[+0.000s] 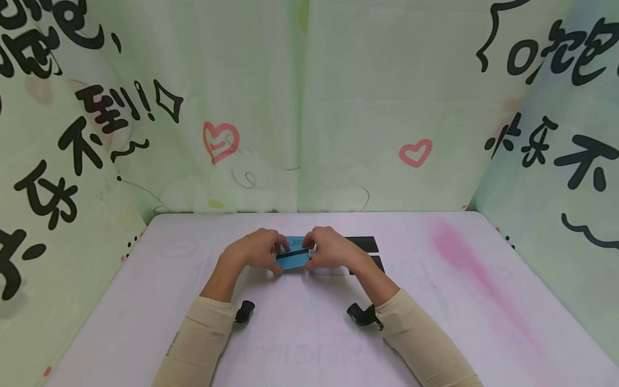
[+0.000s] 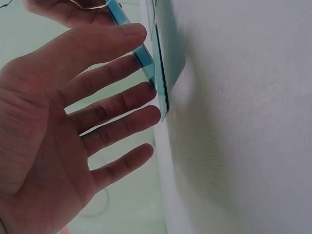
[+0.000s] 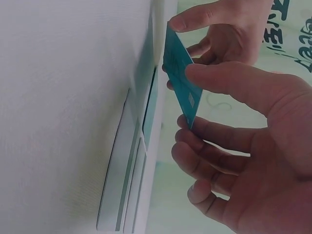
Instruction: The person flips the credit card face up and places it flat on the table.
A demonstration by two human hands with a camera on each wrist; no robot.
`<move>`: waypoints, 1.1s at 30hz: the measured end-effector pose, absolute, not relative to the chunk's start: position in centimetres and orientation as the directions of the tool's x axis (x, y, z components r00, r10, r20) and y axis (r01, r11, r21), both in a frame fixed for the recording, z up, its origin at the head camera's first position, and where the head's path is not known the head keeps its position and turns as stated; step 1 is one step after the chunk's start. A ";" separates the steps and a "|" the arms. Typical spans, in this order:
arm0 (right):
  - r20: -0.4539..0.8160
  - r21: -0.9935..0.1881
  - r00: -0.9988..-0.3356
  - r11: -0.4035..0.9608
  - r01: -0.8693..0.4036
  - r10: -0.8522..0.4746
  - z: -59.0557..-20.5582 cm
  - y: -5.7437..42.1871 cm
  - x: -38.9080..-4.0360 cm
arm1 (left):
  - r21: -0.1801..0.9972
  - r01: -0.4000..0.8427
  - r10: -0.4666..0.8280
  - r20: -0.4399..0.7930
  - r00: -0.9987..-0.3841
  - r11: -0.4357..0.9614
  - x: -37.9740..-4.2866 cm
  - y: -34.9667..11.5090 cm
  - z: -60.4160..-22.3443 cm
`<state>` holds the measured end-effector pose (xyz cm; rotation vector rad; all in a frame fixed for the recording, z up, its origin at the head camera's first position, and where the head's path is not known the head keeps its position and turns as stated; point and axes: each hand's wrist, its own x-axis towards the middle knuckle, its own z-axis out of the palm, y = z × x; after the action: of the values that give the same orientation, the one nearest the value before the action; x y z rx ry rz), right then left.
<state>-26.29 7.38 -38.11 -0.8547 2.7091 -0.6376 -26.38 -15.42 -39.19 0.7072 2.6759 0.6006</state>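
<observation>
A blue bank card (image 1: 292, 262) with a black stripe is held tilted above the table between both hands. In the right wrist view the other face of the card (image 3: 178, 68) shows a small chip. My left hand (image 1: 256, 250) pinches its left end between thumb and fingers. At the right end, my right hand (image 1: 333, 248) pinches it the same way. Just behind and below, another flat blue piece (image 1: 296, 242) with dark lettering lies on the table, partly covered by the card and hands.
Two flat black pieces lie right of the hands: a rear one (image 1: 364, 244) and a front one (image 1: 379, 263), partly hidden by the right hand and wrist. The white table (image 1: 290, 333) has a pink smear on its right side. Printed curtains (image 1: 348, 134) enclose its back and sides.
</observation>
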 end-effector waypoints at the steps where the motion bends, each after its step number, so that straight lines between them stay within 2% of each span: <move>1: -0.084 -0.471 -0.803 0.733 -0.490 -0.590 -38.1 7.4 -26.3 | 0.467 0.397 0.526 -0.185 -0.830 0.790 -26.4 -15.4 -39.2; 33: -0.091 -0.487 -0.796 0.724 -0.489 -0.599 -36.9 8.2 -26.2 | 0.471 0.428 0.549 -0.152 -0.822 0.771 -26.5 -16.2 -39.0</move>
<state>-26.22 8.17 -36.90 -0.8630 2.6865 -0.6575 -26.54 -16.19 -38.95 0.7580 2.6848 0.6157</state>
